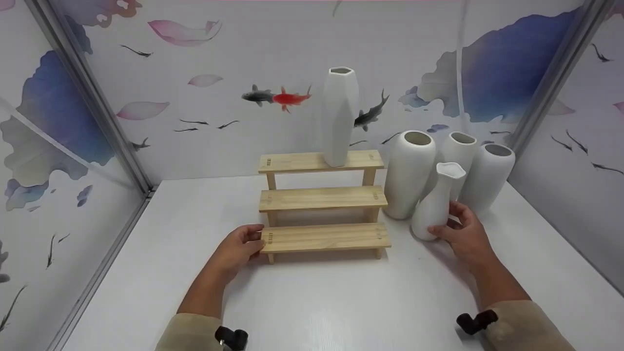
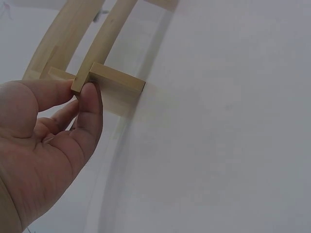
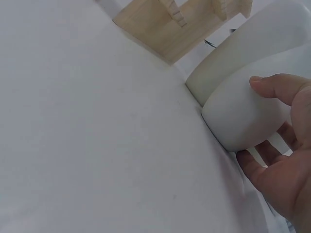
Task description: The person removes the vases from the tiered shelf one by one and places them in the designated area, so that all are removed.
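Note:
A small white vase with a narrow neck and wavy flared rim stands at the right of the wooden three-step stand. My right hand holds its lower body, the thumb on the near side and the fingers curled around the right side. In the right wrist view the base of this vase touches the table. My left hand pinches the left end of the lowest board between thumb and fingers. On the top step stands a tall faceted white vase.
Close behind the small vase stand a wide white vase, another white vase and a third at the right. The white table is enclosed by printed panels with metal corner posts.

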`<state>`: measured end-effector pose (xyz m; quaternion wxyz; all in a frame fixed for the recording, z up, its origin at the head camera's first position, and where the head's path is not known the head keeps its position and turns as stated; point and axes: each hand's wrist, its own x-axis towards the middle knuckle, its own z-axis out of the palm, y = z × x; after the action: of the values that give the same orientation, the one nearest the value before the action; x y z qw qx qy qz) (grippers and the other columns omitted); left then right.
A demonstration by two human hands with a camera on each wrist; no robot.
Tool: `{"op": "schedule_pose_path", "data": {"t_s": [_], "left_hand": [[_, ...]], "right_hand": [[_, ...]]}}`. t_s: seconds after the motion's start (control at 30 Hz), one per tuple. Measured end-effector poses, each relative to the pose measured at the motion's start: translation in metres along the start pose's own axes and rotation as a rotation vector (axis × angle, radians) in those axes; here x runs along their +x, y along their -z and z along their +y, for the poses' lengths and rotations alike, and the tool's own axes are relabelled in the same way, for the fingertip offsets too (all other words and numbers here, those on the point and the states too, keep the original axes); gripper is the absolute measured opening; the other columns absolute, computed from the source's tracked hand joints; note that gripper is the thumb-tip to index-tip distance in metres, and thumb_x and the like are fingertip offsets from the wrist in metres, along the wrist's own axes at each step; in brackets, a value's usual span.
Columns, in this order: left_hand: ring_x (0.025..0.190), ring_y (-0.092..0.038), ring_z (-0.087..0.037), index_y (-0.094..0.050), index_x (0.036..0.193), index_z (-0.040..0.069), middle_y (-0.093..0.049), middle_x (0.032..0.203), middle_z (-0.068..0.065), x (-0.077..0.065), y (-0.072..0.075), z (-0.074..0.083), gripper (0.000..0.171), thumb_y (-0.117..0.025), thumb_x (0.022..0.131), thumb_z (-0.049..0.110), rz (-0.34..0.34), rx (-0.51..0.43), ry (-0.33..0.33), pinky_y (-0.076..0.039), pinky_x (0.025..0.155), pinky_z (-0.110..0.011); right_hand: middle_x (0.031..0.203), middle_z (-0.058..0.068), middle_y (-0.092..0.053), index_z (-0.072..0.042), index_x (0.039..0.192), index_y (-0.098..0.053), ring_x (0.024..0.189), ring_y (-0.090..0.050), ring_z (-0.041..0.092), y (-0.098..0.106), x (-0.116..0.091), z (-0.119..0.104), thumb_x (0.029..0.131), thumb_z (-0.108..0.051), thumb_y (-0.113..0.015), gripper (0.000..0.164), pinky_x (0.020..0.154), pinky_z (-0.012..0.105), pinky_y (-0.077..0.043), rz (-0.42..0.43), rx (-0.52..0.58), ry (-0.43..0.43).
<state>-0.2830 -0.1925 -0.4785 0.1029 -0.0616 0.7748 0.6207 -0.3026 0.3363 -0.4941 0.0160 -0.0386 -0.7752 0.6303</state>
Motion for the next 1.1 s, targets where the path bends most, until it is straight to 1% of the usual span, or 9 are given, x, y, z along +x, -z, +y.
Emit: {"op": "schedule_pose_path", "data": {"t_s": [0.27, 0.37, 0.57, 0.73, 0.8, 0.87, 1.0, 1.03, 1.1], "left_hand": [[0.127, -0.064, -0.024, -0.055, 0.152, 0.010, -0.061, 0.145, -0.013, 0.000, 0.000, 0.000, 0.048, -0.063, 0.105, 0.008, 0.005, 0.011, 0.003, -0.055, 0.110, -0.042], [0.128, -0.064, -0.024, -0.054, 0.153, 0.010, -0.061, 0.145, -0.013, 0.000, 0.000, -0.001, 0.049, -0.064, 0.104, 0.008, 0.003, 0.005, 0.004, -0.055, 0.111, -0.042], [0.127, -0.064, -0.024, -0.054, 0.152, 0.010, -0.061, 0.145, -0.013, 0.001, 0.000, -0.001, 0.049, -0.064, 0.104, 0.008, 0.001, 0.000, -0.001, -0.055, 0.110, -0.042], [0.126, -0.065, -0.024, -0.055, 0.152, 0.011, -0.061, 0.145, -0.013, 0.000, 0.000, -0.001, 0.048, -0.064, 0.105, 0.010, 0.003, 0.012, 0.000, -0.055, 0.110, -0.043], [0.126, -0.065, -0.023, -0.055, 0.152, 0.011, -0.062, 0.144, -0.013, 0.000, 0.000, -0.001, 0.048, -0.064, 0.105, 0.010, 0.005, 0.016, 0.000, -0.055, 0.110, -0.042], [0.125, -0.066, -0.023, -0.056, 0.152, 0.011, -0.062, 0.143, -0.012, 0.000, 0.000, -0.001, 0.048, -0.064, 0.105, 0.010, 0.006, 0.020, -0.002, -0.056, 0.109, -0.041], [0.122, -0.066, -0.022, -0.056, 0.151, 0.011, -0.062, 0.142, -0.012, 0.001, 0.000, -0.001, 0.047, -0.065, 0.104, 0.009, 0.006, 0.010, -0.007, -0.056, 0.104, -0.037], [0.121, -0.065, -0.022, -0.056, 0.151, 0.011, -0.062, 0.142, -0.012, 0.001, 0.000, -0.001, 0.047, -0.065, 0.104, 0.009, 0.005, 0.006, -0.006, -0.056, 0.103, -0.036], [0.120, -0.065, -0.022, -0.056, 0.151, 0.011, -0.062, 0.141, -0.012, 0.002, 0.001, -0.002, 0.047, -0.065, 0.104, 0.008, 0.004, -0.001, -0.005, -0.056, 0.102, -0.035]], "right_hand": [[0.174, 0.011, -0.029, -0.017, 0.171, -0.021, 0.157, -0.037, 0.034, 0.000, -0.001, 0.000, 0.091, -0.028, -0.088, 0.105, 0.098, 0.008, -0.046, 0.005, -0.051, 0.000], [0.173, 0.011, -0.031, -0.018, 0.170, -0.023, 0.157, -0.038, 0.034, 0.000, -0.001, 0.000, 0.090, -0.031, -0.088, 0.104, 0.098, 0.009, -0.045, 0.012, -0.062, -0.005], [0.171, 0.012, -0.034, -0.018, 0.170, -0.025, 0.155, -0.039, 0.034, 0.000, -0.001, -0.001, 0.090, -0.031, -0.089, 0.103, 0.097, 0.009, -0.047, 0.023, -0.059, -0.002], [0.170, 0.010, -0.037, -0.022, 0.168, -0.031, 0.155, -0.040, 0.032, 0.000, -0.004, -0.004, 0.090, -0.040, -0.088, 0.098, 0.097, 0.010, -0.048, 0.045, -0.060, -0.017], [0.168, 0.008, -0.040, -0.023, 0.166, -0.036, 0.154, -0.041, 0.030, 0.000, -0.005, -0.006, 0.090, -0.041, -0.087, 0.094, 0.096, 0.011, -0.049, 0.064, -0.042, -0.019], [0.161, 0.001, -0.047, -0.025, 0.162, -0.042, 0.150, -0.044, 0.025, 0.001, -0.006, -0.009, 0.089, -0.040, -0.088, 0.088, 0.096, 0.011, -0.050, 0.092, -0.010, -0.017], [0.139, -0.013, -0.058, -0.021, 0.151, -0.054, 0.133, -0.053, 0.013, 0.000, -0.006, -0.015, 0.088, -0.030, -0.091, 0.074, 0.094, 0.010, -0.051, 0.176, 0.100, 0.020], [0.135, -0.016, -0.059, -0.019, 0.148, -0.056, 0.129, -0.054, 0.011, 0.000, -0.007, -0.018, 0.087, -0.028, -0.091, 0.071, 0.093, 0.009, -0.051, 0.196, 0.124, 0.032], [0.129, -0.015, -0.061, -0.015, 0.144, -0.059, 0.123, -0.057, 0.009, -0.001, -0.008, -0.022, 0.087, -0.022, -0.091, 0.066, 0.093, 0.009, -0.052, 0.231, 0.175, 0.059]]}}
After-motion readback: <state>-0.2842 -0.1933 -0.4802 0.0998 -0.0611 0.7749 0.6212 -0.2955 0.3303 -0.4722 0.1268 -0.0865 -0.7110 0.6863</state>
